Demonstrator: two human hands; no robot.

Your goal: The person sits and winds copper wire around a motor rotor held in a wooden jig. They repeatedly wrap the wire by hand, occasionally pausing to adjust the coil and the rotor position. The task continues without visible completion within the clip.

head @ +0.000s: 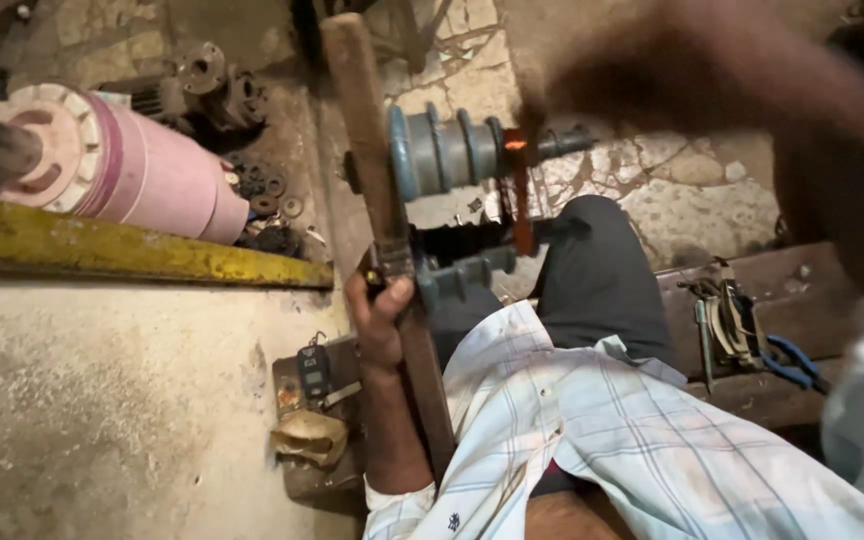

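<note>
My left hand is wrapped around a long brown wooden bar that runs up and away from my lap. A blue-grey ribbed pump stack on a dark shaft lies against the bar, and a second grey piece sits just right of my fingers. My right arm sweeps in from the upper right as a blur. My right hand hovers over the stack's right end, above a glowing orange-red strip. Its fingers are too smeared to read. My dark-trousered knee lies below the stack.
A pink cylindrical housing rests on a yellow beam at the left. Dark flanges and loose rings lie behind it. A small remote and a rag sit by my elbow. Blue-handled pliers lie on a wooden bench.
</note>
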